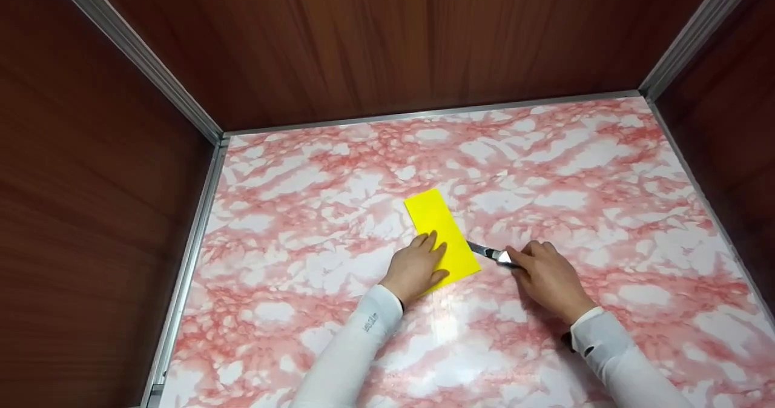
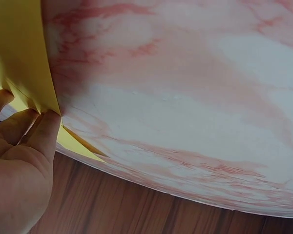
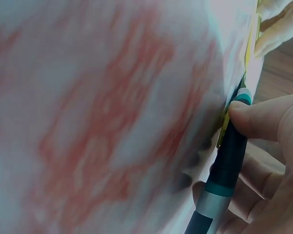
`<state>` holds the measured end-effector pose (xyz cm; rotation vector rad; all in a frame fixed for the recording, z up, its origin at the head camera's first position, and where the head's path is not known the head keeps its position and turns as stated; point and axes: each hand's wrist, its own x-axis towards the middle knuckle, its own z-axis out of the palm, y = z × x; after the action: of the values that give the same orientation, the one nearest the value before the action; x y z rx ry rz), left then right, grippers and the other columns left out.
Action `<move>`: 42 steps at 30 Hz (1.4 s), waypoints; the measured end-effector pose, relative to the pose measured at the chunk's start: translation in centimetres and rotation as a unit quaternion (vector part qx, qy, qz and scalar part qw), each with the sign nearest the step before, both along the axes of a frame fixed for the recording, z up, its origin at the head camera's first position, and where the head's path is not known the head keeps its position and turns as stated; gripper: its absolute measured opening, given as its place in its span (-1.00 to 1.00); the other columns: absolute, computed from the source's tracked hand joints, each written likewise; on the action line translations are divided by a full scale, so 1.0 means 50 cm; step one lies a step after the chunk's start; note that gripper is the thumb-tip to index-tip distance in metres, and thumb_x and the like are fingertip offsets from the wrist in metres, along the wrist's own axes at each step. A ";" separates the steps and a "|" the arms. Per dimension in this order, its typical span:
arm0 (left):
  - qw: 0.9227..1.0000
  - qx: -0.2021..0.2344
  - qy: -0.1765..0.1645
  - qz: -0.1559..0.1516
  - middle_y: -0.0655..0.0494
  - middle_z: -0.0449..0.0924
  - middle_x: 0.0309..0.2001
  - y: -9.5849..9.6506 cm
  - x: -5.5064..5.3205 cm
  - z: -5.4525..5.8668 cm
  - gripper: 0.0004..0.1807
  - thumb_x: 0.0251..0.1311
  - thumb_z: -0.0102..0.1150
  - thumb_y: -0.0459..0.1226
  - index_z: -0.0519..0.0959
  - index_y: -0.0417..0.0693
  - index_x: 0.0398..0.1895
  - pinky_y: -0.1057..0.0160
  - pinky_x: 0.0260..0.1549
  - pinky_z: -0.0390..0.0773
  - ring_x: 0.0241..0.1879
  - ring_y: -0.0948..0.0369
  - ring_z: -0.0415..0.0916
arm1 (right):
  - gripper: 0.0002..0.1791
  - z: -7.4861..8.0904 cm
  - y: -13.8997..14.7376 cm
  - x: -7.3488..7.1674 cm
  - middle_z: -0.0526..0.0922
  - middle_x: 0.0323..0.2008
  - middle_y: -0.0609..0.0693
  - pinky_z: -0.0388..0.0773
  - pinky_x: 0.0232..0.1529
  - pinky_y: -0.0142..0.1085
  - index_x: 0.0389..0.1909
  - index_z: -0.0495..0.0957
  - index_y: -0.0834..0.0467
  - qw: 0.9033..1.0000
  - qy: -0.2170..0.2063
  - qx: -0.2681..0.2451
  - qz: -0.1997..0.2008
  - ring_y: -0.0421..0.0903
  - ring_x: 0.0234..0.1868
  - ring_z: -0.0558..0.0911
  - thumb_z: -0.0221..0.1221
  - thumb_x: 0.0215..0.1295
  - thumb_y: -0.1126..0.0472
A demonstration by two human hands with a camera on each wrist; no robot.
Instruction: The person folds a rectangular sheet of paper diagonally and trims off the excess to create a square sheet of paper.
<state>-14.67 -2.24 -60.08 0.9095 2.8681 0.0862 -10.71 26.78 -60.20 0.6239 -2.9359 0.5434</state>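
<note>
A yellow folded sheet of paper lies slanted on the marbled tabletop. My left hand rests on its lower left part with the fingers spread; in the left wrist view that hand presses its fingertips on the yellow paper, whose layers stand slightly apart at one corner. My right hand grips a knife by its handle, the blade pointing left at the paper's right edge. In the right wrist view the knife handle is dark with teal and silver bands, and the thumb lies along it. The blade's tip is hidden.
The red-and-white marbled table spreads around the paper. Dark brown wood panels rise at the back and both sides, with metal strips along the table's edges.
</note>
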 end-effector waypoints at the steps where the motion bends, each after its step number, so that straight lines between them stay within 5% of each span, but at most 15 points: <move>1: 1.000 -0.001 0.000 0.000 -0.06 0.18 0.44 0.000 0.000 0.000 -0.32 0.33 0.02 0.17 0.33 0.07 0.42 0.13 0.09 0.46 0.39 0.05 0.14 | -0.44 0.001 0.002 0.000 0.46 -0.28 -0.02 0.34 -0.38 -0.21 0.25 0.52 0.12 1.000 0.000 -0.002 -0.004 -0.02 -0.31 0.36 0.34 0.18 0.22; 15: 0.999 0.015 -0.021 0.027 -0.23 0.06 0.46 -0.004 0.005 0.000 -0.32 0.33 0.01 0.18 0.28 0.18 0.45 0.08 0.09 0.46 0.43 -0.07 0.02 | -0.44 0.003 0.007 0.001 0.47 -0.26 -0.03 0.36 -0.38 -0.20 0.26 0.51 0.11 1.000 -0.018 -0.009 -0.019 -0.03 -0.28 0.38 0.33 0.20 0.21; 23: 0.999 0.030 -0.018 0.022 -0.21 0.11 0.44 -0.008 0.004 0.000 -0.31 0.31 0.06 0.16 0.30 0.15 0.44 0.06 0.12 0.44 0.43 -0.05 0.04 | -0.46 0.002 0.003 0.002 0.45 -0.26 -0.05 0.37 -0.37 -0.20 0.23 0.53 0.10 1.000 -0.014 -0.007 -0.014 -0.05 -0.29 0.38 0.34 0.20 0.19; 36: 0.998 0.037 -0.059 0.001 -0.12 0.09 0.47 -0.020 -0.007 0.011 -0.39 0.31 0.09 0.13 0.36 0.18 0.38 0.08 0.23 0.32 0.45 0.04 -0.01 | -0.51 0.003 -0.023 -0.003 0.45 -0.29 -0.07 0.36 -0.35 -0.21 0.19 0.56 0.06 1.000 0.001 -0.010 0.014 -0.05 -0.30 0.38 0.33 0.19 0.18; 42: 0.997 0.035 -0.066 0.008 -0.05 0.10 0.47 -0.022 -0.009 0.007 -0.28 0.27 0.10 0.16 0.28 0.02 0.39 0.15 0.28 0.23 0.45 0.10 -0.02 | -0.52 0.003 -0.036 -0.008 0.46 -0.28 -0.07 0.37 -0.35 -0.21 0.19 0.56 0.04 1.000 -0.007 -0.003 0.018 -0.06 -0.29 0.38 0.31 0.22 0.16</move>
<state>-15.10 -3.31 -59.74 0.8588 2.7657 0.2395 -11.10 25.00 -60.04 0.6761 -2.9408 0.5629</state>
